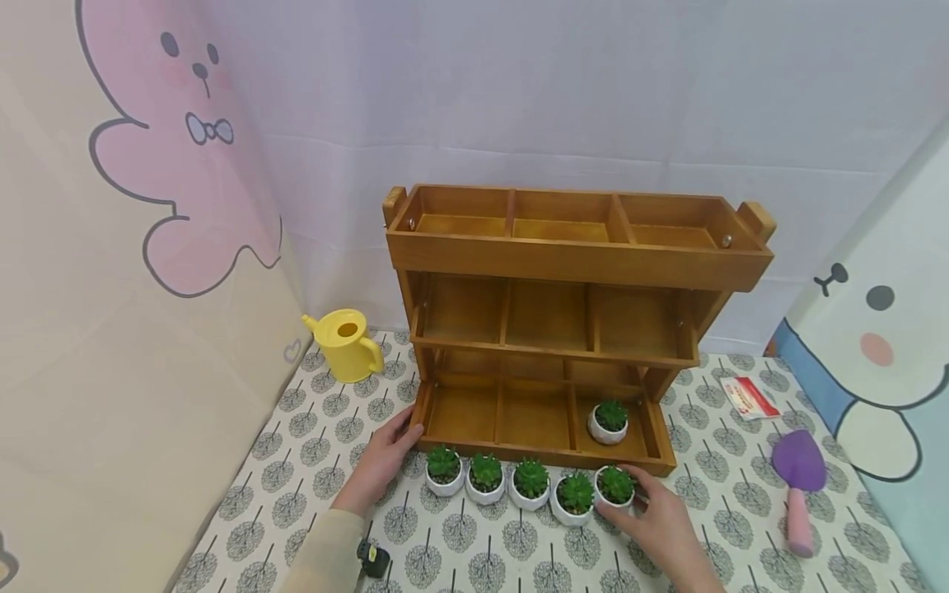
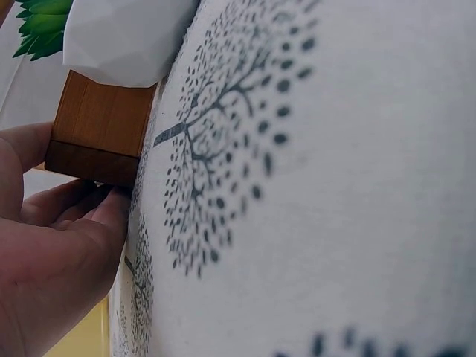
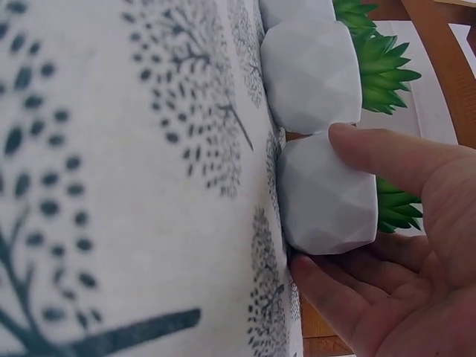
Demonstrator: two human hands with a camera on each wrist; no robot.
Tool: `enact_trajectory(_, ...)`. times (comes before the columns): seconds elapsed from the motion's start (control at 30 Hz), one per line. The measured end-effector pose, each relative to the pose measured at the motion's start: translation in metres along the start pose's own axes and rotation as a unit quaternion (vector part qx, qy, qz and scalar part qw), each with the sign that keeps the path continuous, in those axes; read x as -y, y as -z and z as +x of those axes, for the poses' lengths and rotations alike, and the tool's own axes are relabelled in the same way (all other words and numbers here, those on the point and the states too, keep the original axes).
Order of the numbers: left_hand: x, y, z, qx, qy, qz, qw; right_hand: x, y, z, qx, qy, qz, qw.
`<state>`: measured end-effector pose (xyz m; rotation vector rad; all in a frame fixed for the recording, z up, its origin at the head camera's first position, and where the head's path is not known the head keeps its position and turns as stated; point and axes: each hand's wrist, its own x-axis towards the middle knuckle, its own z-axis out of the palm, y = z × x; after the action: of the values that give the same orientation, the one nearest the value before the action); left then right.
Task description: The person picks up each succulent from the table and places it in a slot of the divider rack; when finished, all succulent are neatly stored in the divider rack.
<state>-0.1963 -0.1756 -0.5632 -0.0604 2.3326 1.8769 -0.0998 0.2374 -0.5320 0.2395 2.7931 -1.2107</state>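
A wooden shelf (image 1: 578, 262) with three divided tiers stands at the back of the table. My left hand (image 1: 387, 453) rests on the lower tier's left front corner; in the left wrist view its thumb and fingers lie on either side of the wooden corner (image 2: 103, 123). With my right hand (image 1: 656, 519) I grip a white faceted pot with a green succulent (image 3: 327, 195), thumb on one side and fingers on the other. That pot is the rightmost of a row before the shelf, beside another potted succulent (image 1: 574, 496). One potted succulent (image 1: 610, 424) sits in the lower tier's right compartment.
A yellow watering can (image 1: 347, 350) stands left of the shelf. To the right lie a red and white packet (image 1: 749, 398) and a purple trowel with a pink handle (image 1: 798, 473). A small black object (image 1: 374, 560) lies by the left sleeve. Printed curtains surround the table.
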Motion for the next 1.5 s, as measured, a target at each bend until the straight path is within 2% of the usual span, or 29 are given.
enact_trajectory(0.37, -0.001, 0.000, -0.003, -0.001, -0.010, 0.000, 1.0000, 0.002, 0.000, -0.002, -0.006, 0.001, -0.002, 1.0000)
enact_trajectory(0.73, 0.000, 0.000, -0.001, 0.000, 0.002, 0.001, 1.0000, 0.004, 0.006, -0.005, -0.008, -0.002, 0.011, 0.9999)
enact_trajectory(0.93, -0.003, 0.000, -0.002, 0.003, 0.004, 0.000, 1.0000, 0.010, 0.014, -0.008, -0.001, 0.009, 0.014, 0.9999)
enact_trajectory(1.5, -0.003, 0.000, -0.004, 0.007, -0.008, -0.015, 0.9998, 0.032, 0.025, -0.010, -0.018, 0.033, 0.010, 0.9993)
